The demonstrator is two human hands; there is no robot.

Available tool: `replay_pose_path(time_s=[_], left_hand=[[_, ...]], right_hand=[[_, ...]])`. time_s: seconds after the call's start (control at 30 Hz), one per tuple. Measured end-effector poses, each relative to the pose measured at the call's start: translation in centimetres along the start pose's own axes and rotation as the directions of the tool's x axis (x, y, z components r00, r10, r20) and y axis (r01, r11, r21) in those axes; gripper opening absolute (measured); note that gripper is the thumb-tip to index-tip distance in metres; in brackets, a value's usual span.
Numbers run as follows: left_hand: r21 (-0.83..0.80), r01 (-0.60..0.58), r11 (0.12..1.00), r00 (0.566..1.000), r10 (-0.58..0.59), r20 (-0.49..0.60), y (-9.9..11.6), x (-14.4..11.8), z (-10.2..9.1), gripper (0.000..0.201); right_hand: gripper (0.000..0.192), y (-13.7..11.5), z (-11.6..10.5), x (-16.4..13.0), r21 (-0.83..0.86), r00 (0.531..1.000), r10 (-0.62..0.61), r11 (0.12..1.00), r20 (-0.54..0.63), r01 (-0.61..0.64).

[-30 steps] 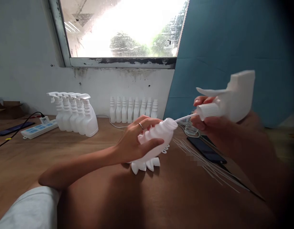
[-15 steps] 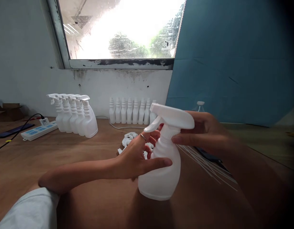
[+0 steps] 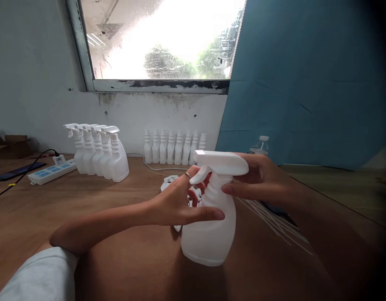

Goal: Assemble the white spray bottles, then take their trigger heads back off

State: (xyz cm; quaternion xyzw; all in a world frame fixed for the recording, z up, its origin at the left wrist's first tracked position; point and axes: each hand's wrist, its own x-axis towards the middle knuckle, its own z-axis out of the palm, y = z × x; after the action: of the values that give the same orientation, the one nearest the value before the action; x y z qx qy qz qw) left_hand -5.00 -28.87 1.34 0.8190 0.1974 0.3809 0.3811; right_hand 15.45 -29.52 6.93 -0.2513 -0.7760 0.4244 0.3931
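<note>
Here the left hand grips the smooth, rounded white plastic spray bottle, which stands upright on the wooden tabletop. The right hand holds its ribbed neck under the flat trigger head.

A bright window sits in the stained white wall above the wooden desk; a blue panel stands right of the window.

Bare wooden table left and front – passable, loose trigger heads and thin tubes crowd behind the bottle
</note>
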Motion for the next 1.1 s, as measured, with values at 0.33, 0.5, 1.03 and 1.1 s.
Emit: replay_pose_path(time_s=[0.33,0.5,1.03,1.1], left_hand=[[0.174,-0.284,0.943,0.921,0.318,-0.224,2.1,1.5,-2.2,0.040],[0.271,-0.349,0.897,0.890,0.408,-0.206,4.0,2.3,-2.4,0.022],[0.244,-0.346,0.906,0.883,0.402,-0.243,4.3,2.1,-3.5,0.012],[0.239,-0.350,0.906,0.886,0.403,-0.231,4.2,2.0,-3.8,0.013]], right_hand=[[0.020,0.4,0.3,0.3,-0.031,1.000,-0.007,0.999,0.003,0.007],[0.019,0.7,-0.2,0.2,-0.051,1.000,0.014,0.999,-0.010,-0.015],[0.027,3.9,4.8,0.3,0.512,0.996,-0.089,0.856,0.009,0.072],[0.019,3.9,4.8,0.2,0.445,0.999,-0.053,0.894,-0.010,0.052]])
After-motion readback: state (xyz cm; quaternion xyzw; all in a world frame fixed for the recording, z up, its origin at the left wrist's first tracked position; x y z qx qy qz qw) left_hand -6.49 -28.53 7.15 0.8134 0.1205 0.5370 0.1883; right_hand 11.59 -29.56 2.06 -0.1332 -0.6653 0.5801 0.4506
